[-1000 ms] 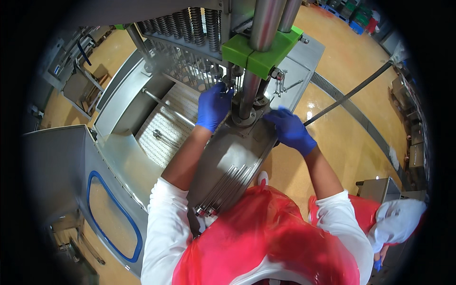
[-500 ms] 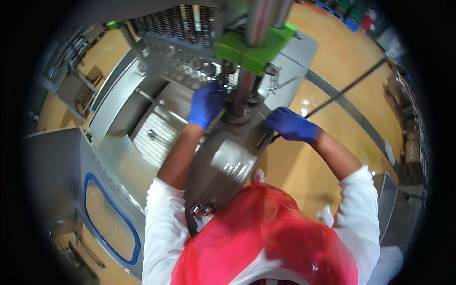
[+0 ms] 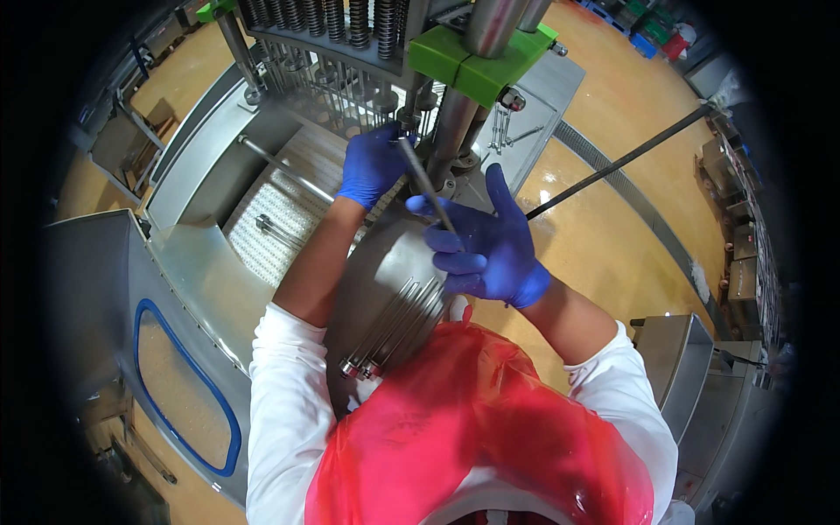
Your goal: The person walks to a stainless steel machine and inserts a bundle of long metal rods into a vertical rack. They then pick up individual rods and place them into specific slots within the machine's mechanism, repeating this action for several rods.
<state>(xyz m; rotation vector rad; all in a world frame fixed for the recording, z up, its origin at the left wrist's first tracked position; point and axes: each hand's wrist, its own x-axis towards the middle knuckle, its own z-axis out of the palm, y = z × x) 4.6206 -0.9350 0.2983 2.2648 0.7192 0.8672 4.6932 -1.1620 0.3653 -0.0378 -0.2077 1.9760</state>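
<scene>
My left hand [image 3: 372, 164], in a blue glove, is closed at the upper end of a slim metal rod [image 3: 423, 178], beside the machine's upright post [image 3: 452, 131]. Its fingertips are partly hidden. The rod slants down toward my right hand [image 3: 494, 249], also blue-gloved. That hand is spread, thumb raised and fingers pointing left, with the rod's lower part against the fingers. Below both hands, several long thin metal needles [image 3: 398, 328] lie side by side on the steel ledge [image 3: 385, 267]. A green clamp block [image 3: 481, 52] sits around the post above.
Coil springs [image 3: 324, 22] and a row of needles hang at the machine's upper left. Below them is a perforated steel bed [image 3: 262, 249] with a crossbar [image 3: 289, 171]. More small metal parts [image 3: 503, 131] rest on the right-hand plate. A blue-edged opening [image 3: 232, 437] lies lower left.
My right hand has moved left from the plate's right edge to the rod, and its fingers and thumb have spread. My left hand stays by the post. The view has shifted slightly.
</scene>
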